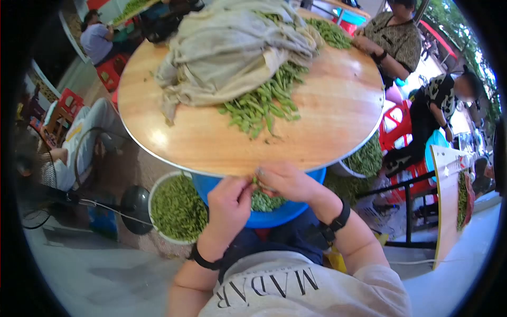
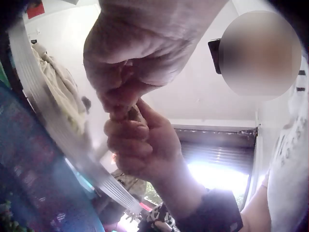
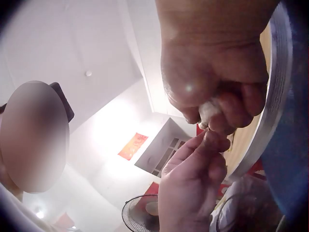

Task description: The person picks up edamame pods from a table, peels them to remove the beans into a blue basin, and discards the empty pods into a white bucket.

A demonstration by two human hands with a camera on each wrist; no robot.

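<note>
Both hands meet at the table's near edge, above a blue basin (image 1: 266, 218). My left hand (image 1: 231, 201) pinches a small green soybean pod (image 1: 255, 180) between thumb and fingers. Curled fingers of my right hand (image 1: 289, 182) grip the pod from the other side, and they hide most of it. A pale wrap (image 3: 208, 112) covers one right finger in the right wrist view. Pale green shelled beans (image 1: 264, 202) lie in the basin under the hands. On the round wooden table (image 1: 185, 145), a heap of pods (image 1: 262, 105) spills from beneath a beige cloth (image 1: 222, 58).
A white tub of green pods or hulls (image 1: 178, 208) stands left of the basin, near a fan (image 1: 136, 210). Another full tub (image 1: 364, 158) is at the right under the table edge. Other people (image 1: 393, 39) sit around, and red stools (image 1: 396, 124) stand right.
</note>
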